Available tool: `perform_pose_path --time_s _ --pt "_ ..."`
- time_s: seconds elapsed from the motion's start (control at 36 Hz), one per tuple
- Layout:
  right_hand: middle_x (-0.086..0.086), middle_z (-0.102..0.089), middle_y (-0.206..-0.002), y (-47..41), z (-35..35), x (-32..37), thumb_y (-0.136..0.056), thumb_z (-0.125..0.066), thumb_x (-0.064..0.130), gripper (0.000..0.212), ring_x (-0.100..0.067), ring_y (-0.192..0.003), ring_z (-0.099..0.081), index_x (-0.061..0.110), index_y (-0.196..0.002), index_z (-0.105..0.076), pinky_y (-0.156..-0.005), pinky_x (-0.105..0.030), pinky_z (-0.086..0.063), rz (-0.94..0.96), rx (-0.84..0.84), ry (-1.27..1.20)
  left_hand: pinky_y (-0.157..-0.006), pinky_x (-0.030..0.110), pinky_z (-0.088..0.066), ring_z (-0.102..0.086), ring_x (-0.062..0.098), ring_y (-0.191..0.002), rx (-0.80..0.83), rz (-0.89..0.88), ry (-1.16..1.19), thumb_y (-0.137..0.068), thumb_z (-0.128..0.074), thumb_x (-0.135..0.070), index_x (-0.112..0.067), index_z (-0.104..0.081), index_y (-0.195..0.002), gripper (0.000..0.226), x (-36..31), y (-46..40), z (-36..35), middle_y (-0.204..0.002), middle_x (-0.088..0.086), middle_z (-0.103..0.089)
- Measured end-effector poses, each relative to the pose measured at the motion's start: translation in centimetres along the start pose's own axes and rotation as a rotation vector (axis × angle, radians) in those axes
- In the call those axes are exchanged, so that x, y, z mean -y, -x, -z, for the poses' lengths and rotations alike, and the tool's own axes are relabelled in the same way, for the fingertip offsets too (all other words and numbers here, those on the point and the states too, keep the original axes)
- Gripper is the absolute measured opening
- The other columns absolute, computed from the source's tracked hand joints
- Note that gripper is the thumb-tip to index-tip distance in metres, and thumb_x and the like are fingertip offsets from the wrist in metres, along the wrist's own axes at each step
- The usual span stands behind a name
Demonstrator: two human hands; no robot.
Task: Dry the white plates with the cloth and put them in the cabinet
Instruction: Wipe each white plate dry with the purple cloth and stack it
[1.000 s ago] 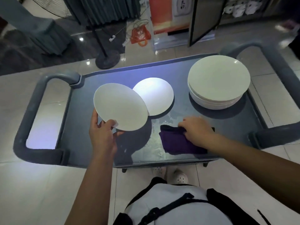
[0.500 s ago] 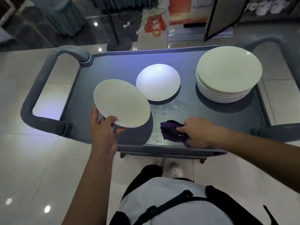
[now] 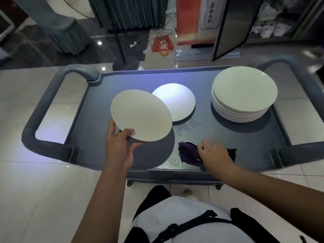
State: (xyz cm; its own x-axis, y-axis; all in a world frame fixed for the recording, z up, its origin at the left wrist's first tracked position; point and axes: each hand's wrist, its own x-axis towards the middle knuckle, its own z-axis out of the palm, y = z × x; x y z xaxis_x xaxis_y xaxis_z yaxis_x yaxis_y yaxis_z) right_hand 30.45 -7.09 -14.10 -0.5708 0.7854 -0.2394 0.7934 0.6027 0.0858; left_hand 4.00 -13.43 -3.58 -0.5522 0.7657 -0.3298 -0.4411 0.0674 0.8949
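My left hand (image 3: 119, 148) grips a white plate (image 3: 141, 114) by its near rim and holds it tilted above the left half of the grey cart (image 3: 98, 137). Behind it a second white plate (image 3: 178, 100) lies flat on the cart top. A tall stack of white plates (image 3: 243, 95) stands at the cart's right. My right hand (image 3: 213, 155) lies on a bunched dark purple cloth (image 3: 188, 152) near the cart's front edge, its fingers curled into the fabric.
The cart top is wet around the cloth and the flat plate. Thick grey handles (image 3: 33, 130) close off both ends of the cart. Beyond it stand a fan pole base (image 3: 125, 63), an orange bag (image 3: 162, 45) and an open dark door (image 3: 229, 27) on the tiled floor.
The held plate has risen a little and now overlaps the flat plate. My right hand has gathered the cloth from a flat spread into a bunch near the front edge.
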Motion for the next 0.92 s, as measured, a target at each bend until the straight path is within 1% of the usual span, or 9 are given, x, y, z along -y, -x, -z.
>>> perform_pose_path --time_s 0.11,0.17,0.22,0.36,0.47,0.56,0.67,0.78,0.92 --pt "-0.010 -0.054 -0.069 -0.7 1.3 0.2 -0.045 -0.096 0.018 0.047 -0.028 -0.047 -0.053 0.007 -0.075 -0.062 -0.041 -0.031 -0.029 0.031 -0.015 -0.036 -0.067 0.038 -0.061 -0.059 0.029 -0.115 0.085 0.046 0.026 -0.091 -0.050 0.014 -0.035 -0.048 -0.149 0.075 -1.2 -1.7 -0.1 -0.134 -0.002 -0.059" --pt "-0.008 -0.058 -0.095 -1.2 2.7 -0.3 -0.079 -0.079 0.026 0.031 -0.029 -0.075 -0.062 0.013 -0.102 -0.063 -0.056 -0.035 -0.038 -0.005 0.049 -0.086 -0.069 0.038 -0.061 -0.061 0.029 -0.113 0.143 0.061 0.043 -0.090 -0.049 0.014 -0.035 -0.051 -0.146 0.074 -1.8 -2.8 0.1 -0.130 -0.003 -0.063" --pt "-0.002 -0.056 -0.108 -1.7 3.6 -1.3 -0.095 -0.057 0.029 0.027 -0.026 -0.093 -0.061 0.024 -0.121 -0.060 -0.069 -0.032 -0.039 -0.087 0.102 -0.179 -0.070 0.038 -0.060 -0.063 0.028 -0.110 0.194 0.064 0.032 -0.090 -0.048 0.014 -0.036 -0.053 -0.144 0.074 -2.5 -3.8 0.4 -0.124 -0.006 -0.068" --pt "0.011 -0.067 -0.102 -1.6 9.1 -3.3 -0.089 -0.060 0.018 0.045 -0.021 -0.095 -0.065 0.046 -0.123 -0.060 -0.076 -0.038 -0.051 -0.307 -0.097 -0.518 -0.064 0.037 -0.059 -0.063 0.028 -0.111 0.335 0.040 -0.003 -0.088 -0.047 0.017 -0.040 -0.054 -0.142 0.078 -4.8 -6.1 -0.1 -0.126 -0.008 -0.068" --pt "0.014 -0.069 -0.107 -2.3 16.8 -3.6 -0.088 -0.067 0.007 0.054 -0.021 -0.101 -0.063 0.037 -0.133 -0.061 -0.084 -0.033 -0.044 -0.398 -0.372 -0.753 -0.079 0.056 -0.062 -0.061 0.031 -0.121 0.423 -0.019 -0.062 -0.089 -0.053 0.016 -0.042 -0.053 -0.143 0.080 -7.3 -7.9 -1.7 -0.133 -0.008 -0.065" --pt "0.017 -0.071 -0.107 -3.9 23.0 -3.4 -0.087 -0.069 0.009 0.056 -0.016 -0.102 -0.065 0.045 -0.128 -0.061 -0.091 -0.038 -0.049 -0.402 -0.586 -0.827 -0.076 0.057 -0.062 -0.060 0.035 -0.122 0.468 -0.087 -0.085 -0.086 -0.058 0.017 -0.043 -0.057 -0.139 0.080 -9.8 -9.3 -4.0 -0.133 -0.004 -0.064" --pt "0.014 -0.073 -0.103 -7.1 31.0 -1.8 -0.087 -0.068 0.013 0.059 -0.019 -0.098 -0.065 0.049 -0.132 -0.057 -0.086 -0.036 -0.050 -0.396 -0.827 -0.763 -0.067 0.049 -0.063 -0.066 0.016 -0.108 0.604 -0.223 -0.062 -0.086 -0.054 0.021 -0.047 -0.057 -0.133 0.082 -14.0 -10.2 -7.7 -0.112 -0.020 -0.071" --pt "0.003 -0.071 -0.121 -10.4 37.0 -0.3 -0.086 -0.064 0.013 0.062 -0.028 -0.112 -0.062 0.043 -0.139 -0.054 -0.092 -0.038 -0.048 -0.406 -0.990 -0.673 -0.073 0.057 -0.062 -0.064 0.016 -0.102 0.696 -0.317 -0.024 -0.075 -0.059 0.007 -0.051 -0.057 -0.135 0.083 -17.1 -10.1 -10.4 -0.115 -0.012 -0.070" --pt "0.004 -0.056 -0.128 -12.4 40.8 1.7 -0.086 -0.056 0.010 0.062 -0.030 -0.112 -0.058 0.041 -0.140 -0.054 -0.077 -0.033 -0.037 -0.402 -0.911 -0.514 -0.075 0.069 -0.058 -0.066 0.021 -0.100 0.764 -0.342 0.043 -0.072 -0.058 0.004 -0.048 -0.055 -0.139 0.085 -18.6 -8.9 -11.5 -0.116 -0.004 -0.072"
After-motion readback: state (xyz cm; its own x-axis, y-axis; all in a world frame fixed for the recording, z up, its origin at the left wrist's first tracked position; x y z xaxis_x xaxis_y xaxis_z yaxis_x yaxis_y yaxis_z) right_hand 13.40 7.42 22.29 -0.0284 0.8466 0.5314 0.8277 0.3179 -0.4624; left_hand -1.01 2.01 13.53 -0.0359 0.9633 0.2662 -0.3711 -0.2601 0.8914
